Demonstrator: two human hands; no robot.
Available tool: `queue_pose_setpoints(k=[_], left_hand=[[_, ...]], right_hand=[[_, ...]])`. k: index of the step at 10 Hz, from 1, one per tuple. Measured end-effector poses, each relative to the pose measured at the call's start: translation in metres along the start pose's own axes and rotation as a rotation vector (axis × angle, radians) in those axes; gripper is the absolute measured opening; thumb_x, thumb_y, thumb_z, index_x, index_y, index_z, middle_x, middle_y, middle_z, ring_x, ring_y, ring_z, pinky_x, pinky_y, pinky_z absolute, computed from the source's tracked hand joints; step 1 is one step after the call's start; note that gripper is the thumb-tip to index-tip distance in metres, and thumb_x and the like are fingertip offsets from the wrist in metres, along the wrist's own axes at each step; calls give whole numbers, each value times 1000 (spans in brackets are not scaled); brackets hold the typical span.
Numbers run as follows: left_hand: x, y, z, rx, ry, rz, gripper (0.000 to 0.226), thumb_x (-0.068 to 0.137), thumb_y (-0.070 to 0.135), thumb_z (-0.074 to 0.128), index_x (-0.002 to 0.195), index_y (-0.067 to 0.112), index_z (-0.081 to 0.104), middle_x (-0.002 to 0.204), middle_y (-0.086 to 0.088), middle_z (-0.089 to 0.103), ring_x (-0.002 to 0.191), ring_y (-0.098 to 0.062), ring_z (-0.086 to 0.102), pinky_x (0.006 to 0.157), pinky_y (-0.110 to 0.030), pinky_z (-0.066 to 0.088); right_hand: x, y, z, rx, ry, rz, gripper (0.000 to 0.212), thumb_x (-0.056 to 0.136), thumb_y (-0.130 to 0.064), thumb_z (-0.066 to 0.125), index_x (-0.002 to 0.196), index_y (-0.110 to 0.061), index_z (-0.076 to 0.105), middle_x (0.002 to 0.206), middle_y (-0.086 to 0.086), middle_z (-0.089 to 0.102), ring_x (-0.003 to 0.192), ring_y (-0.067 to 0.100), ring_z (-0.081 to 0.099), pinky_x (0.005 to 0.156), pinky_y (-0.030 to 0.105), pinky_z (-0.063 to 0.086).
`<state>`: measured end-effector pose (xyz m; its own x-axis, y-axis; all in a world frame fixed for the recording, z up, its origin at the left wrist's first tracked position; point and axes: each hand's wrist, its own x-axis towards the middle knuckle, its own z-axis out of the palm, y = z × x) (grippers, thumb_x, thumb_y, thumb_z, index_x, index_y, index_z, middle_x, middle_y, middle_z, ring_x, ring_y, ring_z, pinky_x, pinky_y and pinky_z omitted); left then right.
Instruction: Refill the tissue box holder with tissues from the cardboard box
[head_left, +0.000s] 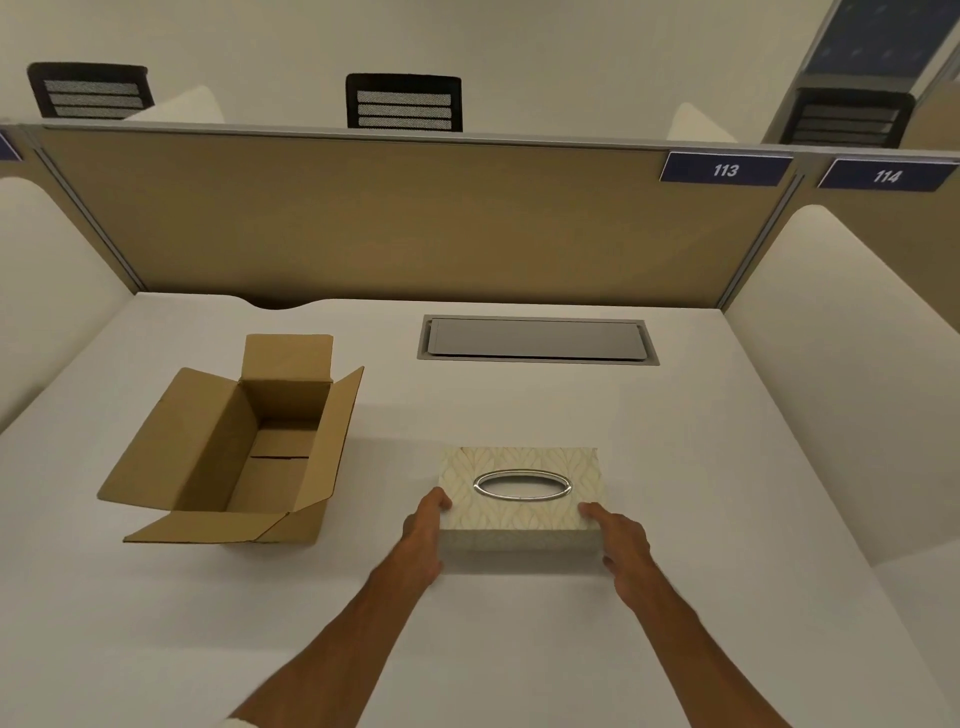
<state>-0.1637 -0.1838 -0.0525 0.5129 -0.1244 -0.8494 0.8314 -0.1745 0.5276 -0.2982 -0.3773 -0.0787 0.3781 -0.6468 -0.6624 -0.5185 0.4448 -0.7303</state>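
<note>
A cream tissue box holder (519, 512) with a leaf pattern and a silver oval slot stands on the white desk, right of centre. My left hand (423, 535) grips its near left corner, thumb on the top. On the near right corner rests my right hand (621, 545), thumb on the top and fingers down the side. No tissue shows through the slot. An open brown cardboard box (236, 457) sits to the left with its flaps spread; the visible inside shows only bare cardboard.
A grey cable hatch (537, 339) is set into the desk (675, 467) behind the holder. A tan partition (415, 218) closes the back, with white side panels left and right. Black chairs (404, 101) stand beyond it.
</note>
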Motion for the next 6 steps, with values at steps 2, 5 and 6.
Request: queue_pose_setpoints(k=[2,5,6], left_hand=[[8,-8,-5,68,11,79,33,81,33,57,101,7,54,95,-13,53,83,-25,49,64,-31,37],[13,0,-6,363,165,344,56,93,40,49,135,5,44,128,-18,52,115,-33,52,91,-41,44],[6,9,-6,444,284,523,67,93,47,47,146,9,31,150,-17,36,136,-34,37,108,-45,35]], right_hand=[[-5,6,-1,-53,33,-78,39,76,-40,73,60,-15,48,65,2,48,65,20,44,60,30,33],[-11,-10,-1,-318,167,-304,63,87,-55,53,125,-5,52,125,16,56,118,32,52,97,41,42],[-16,-20,4,-397,230,-439,74,87,-59,49,138,-6,41,142,17,46,133,32,41,107,45,37]])
